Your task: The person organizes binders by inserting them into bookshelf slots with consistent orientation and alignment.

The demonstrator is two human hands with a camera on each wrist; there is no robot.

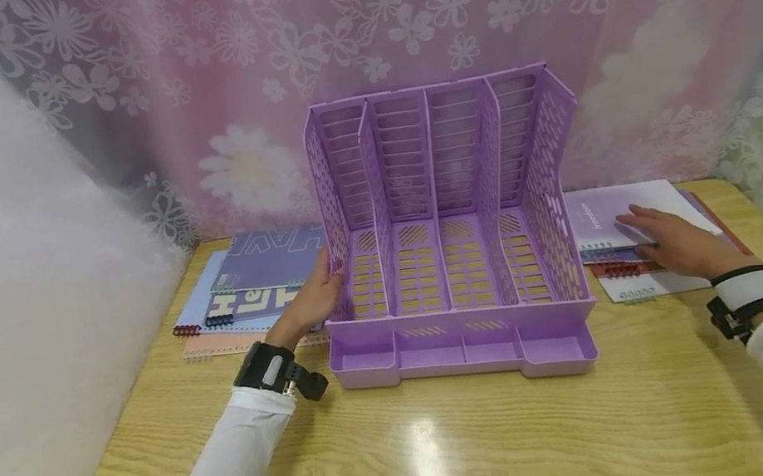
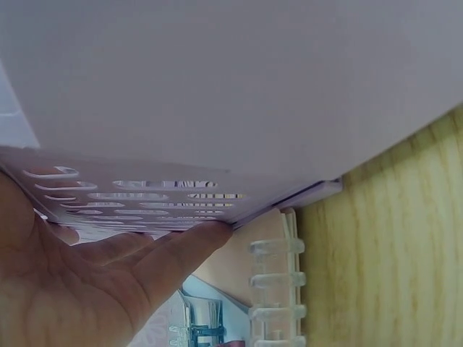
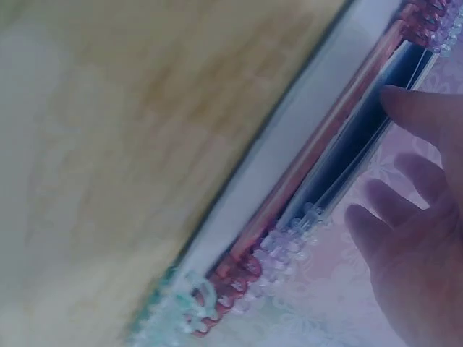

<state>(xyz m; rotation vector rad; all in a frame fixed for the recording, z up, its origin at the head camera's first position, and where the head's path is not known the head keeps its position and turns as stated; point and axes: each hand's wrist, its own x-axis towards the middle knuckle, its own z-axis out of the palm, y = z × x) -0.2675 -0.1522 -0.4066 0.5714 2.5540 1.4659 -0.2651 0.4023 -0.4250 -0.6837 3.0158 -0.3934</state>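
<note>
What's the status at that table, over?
Left hand against side of purple rack. Right hand at notebook stack, right of rack. Rack standing on table; nothing visibly blocking either hand.

Most legible: "freedom" in sm. lowercase on the white-and-lilac notebook (image 1: pixel 638 210), R pile, running sideways, btm to top; the tiny print beside it is too sm. to make out. L pile: dark blue notebook (image 1: pixel 269 262) has big outlined caps that look approx. like "HAVE", plus a partial letter at the R end; its corner mark is too sm. to read. Blue notebook (image 1: pixel 259 301) under it shows chunky cream letters, partly covered, word unclear. White L sleeve (image 1: pixel 219 467): dark caps "AQUA", last char. cut off at the edge.
</note>
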